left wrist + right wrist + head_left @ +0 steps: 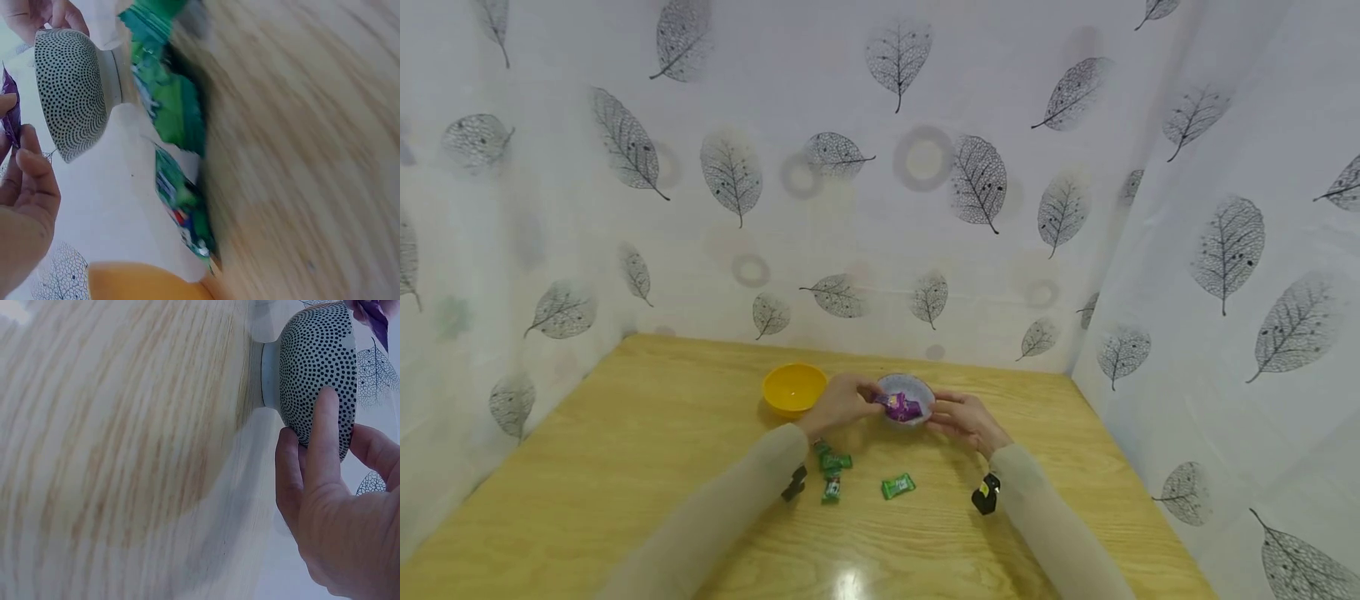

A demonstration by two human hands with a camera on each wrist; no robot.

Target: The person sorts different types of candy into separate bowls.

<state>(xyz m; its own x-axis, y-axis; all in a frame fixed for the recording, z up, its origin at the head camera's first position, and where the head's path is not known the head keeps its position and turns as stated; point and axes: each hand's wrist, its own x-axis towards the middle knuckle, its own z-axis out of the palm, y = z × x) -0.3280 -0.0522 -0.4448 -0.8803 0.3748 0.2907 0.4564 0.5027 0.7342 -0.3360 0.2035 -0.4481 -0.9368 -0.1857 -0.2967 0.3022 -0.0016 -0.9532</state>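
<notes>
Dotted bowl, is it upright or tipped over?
Upright: the dotted bowl has its foot toward the table in both wrist views, and the head view looks into its open top.

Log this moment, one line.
left hand: pinches purple packet above dotted bowl | right hand: grips dotted bowl | green packets: on table | yellow bowl: on table

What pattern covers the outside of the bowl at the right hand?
Small dark dots on white cover the footed bowl; the right wrist view shows them best.
</notes>
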